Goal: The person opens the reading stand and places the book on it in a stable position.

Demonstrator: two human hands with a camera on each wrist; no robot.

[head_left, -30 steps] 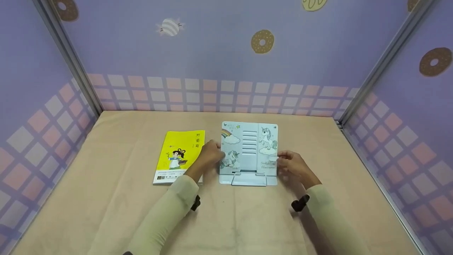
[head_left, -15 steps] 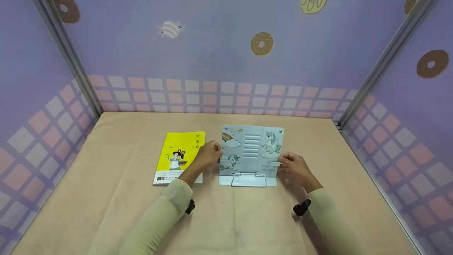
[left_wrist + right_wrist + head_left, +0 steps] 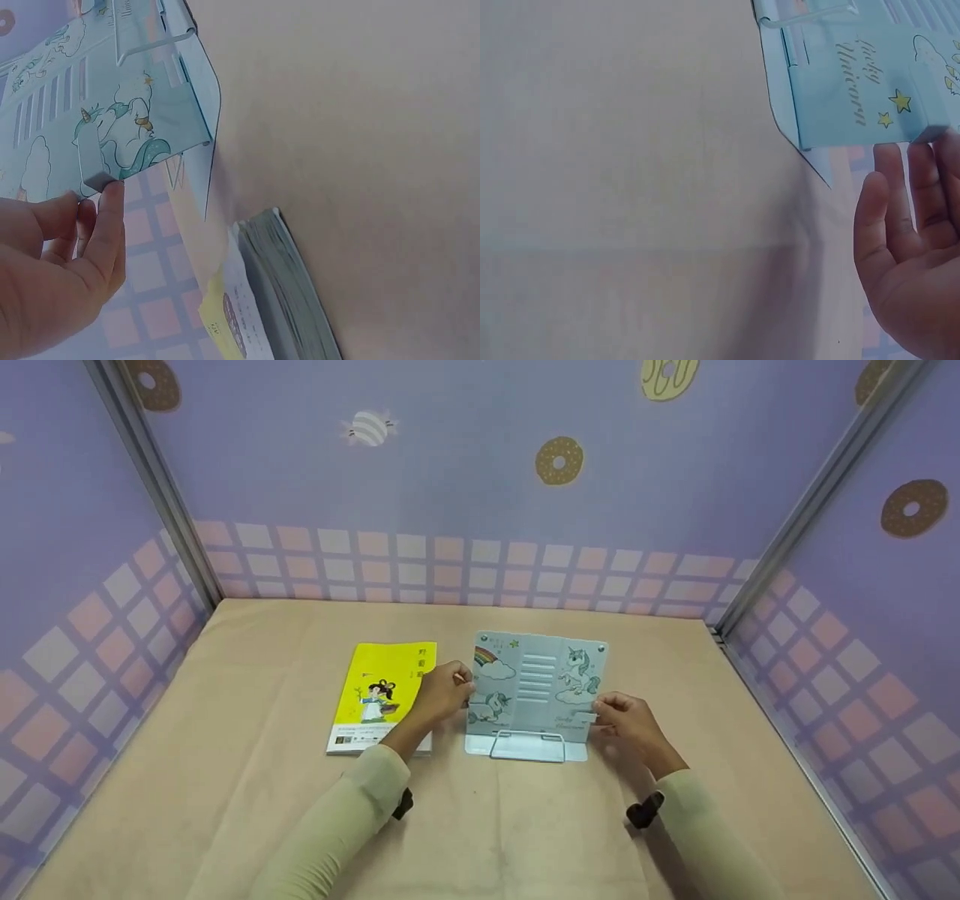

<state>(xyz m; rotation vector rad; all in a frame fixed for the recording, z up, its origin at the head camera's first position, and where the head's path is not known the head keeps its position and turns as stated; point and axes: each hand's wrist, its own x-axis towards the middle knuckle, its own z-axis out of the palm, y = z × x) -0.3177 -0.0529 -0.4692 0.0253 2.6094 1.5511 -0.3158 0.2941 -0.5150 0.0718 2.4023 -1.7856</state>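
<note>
A pale blue book stand [image 3: 536,675] printed with unicorns and a rainbow stands on the cloth, its panel tilted up from a flat base [image 3: 480,744]. A wire bracket [image 3: 527,760] crosses its lower front. At the panel's left edge my left hand [image 3: 444,690] pinches it beside a small side clip [image 3: 91,161], with thumb and fingers meeting there. My right hand [image 3: 626,724] holds the opposite edge by another clip [image 3: 583,718]; in the right wrist view its thumb is mostly out of frame. Left of the stand lies a yellow book [image 3: 386,682], partly covered by my left forearm.
A peach cloth [image 3: 525,840] covers the table. Purple walls [image 3: 465,472] with a checked border enclose the back and sides, with metal posts [image 3: 150,472] at the corners. Black wrist straps [image 3: 646,810] sit at both cuffs.
The stand's panel has risen to a steeper tilt, its top edge looking wider. Both hands have stayed at its sides and moved slightly with it. The yellow book has not moved.
</note>
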